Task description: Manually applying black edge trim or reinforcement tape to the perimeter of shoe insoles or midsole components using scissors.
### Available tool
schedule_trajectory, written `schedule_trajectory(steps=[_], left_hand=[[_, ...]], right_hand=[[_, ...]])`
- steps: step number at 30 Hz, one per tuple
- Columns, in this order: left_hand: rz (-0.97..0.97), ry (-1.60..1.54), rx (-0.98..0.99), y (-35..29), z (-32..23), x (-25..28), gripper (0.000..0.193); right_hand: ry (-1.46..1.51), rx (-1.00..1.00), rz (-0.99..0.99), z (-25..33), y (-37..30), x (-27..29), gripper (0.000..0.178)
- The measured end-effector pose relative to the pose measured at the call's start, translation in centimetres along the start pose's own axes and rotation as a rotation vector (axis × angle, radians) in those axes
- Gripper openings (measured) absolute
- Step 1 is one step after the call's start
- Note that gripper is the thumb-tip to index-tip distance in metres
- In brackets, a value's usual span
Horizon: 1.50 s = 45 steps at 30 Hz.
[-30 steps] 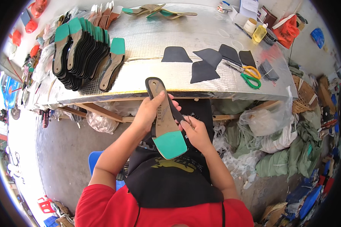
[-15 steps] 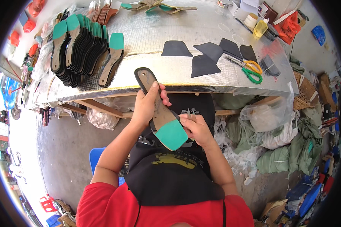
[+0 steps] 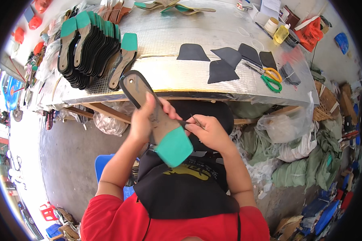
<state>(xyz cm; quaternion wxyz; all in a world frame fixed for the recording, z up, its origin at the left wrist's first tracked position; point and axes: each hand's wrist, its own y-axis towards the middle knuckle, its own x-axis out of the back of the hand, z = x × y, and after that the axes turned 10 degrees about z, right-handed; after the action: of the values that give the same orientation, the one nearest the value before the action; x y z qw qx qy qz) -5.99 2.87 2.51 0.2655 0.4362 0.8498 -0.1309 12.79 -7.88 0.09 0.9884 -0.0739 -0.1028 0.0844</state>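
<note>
A long insole-shaped board, brown with black edging and a square green end (image 3: 161, 120), is held aslant at the centre of the frame, in front of the near edge of a silver foil-covered worktop (image 3: 161, 64). It is gripped by the bare left hand (image 3: 142, 124), the thumb laid across its brown face and the fingers wrapped around its right edge. By the bare right hand (image 3: 212, 132), fingers closed, a thin dark strip (image 3: 183, 123) is pinched beside that edge; a slender pointed tool (image 3: 195, 119) seems to be held there too, its kind too blurred to tell.

A dense stack of similar green-ended boards (image 3: 94, 48) is seen at upper left. Flat black trapezoid patches (image 3: 193, 52) are spread at upper centre, with metal scissors with yellow and green handles (image 3: 272, 81) lying to their right.
</note>
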Motion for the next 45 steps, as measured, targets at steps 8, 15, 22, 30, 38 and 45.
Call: schedule_trajectory(steps=[8,15,22,30,38,45], left_hand=[[-0.07,-0.571,-0.347,-3.8,-7.6,8.3,0.029],[-0.381,-0.292,-0.322,-3.0,-1.3,4.5,0.051],[-0.327,-0.456,-0.301,-2.0,2.4,2.9,0.052],[-0.312,-0.483,-0.211,-2.6,4.6,2.2,0.047],[-0.405,-0.337,-0.224,-2.3,5.2,1.8,0.052],[-0.177,0.329,-0.34,-1.7,4.7,2.5,0.065]], right_hand=[[-0.009,0.046,-0.412,-0.7,-1.0,3.5,0.024],[0.804,0.044,0.021,-2.2,1.0,-3.2,0.037],[1.223,-0.062,0.045,-1.0,3.0,-8.8,0.026],[1.44,-0.104,-0.076,-3.1,3.6,-9.5,0.03],[1.272,-0.052,-0.124,-2.6,3.1,-8.3,0.03],[1.015,-0.118,0.003,-4.6,3.5,-3.0,0.036]])
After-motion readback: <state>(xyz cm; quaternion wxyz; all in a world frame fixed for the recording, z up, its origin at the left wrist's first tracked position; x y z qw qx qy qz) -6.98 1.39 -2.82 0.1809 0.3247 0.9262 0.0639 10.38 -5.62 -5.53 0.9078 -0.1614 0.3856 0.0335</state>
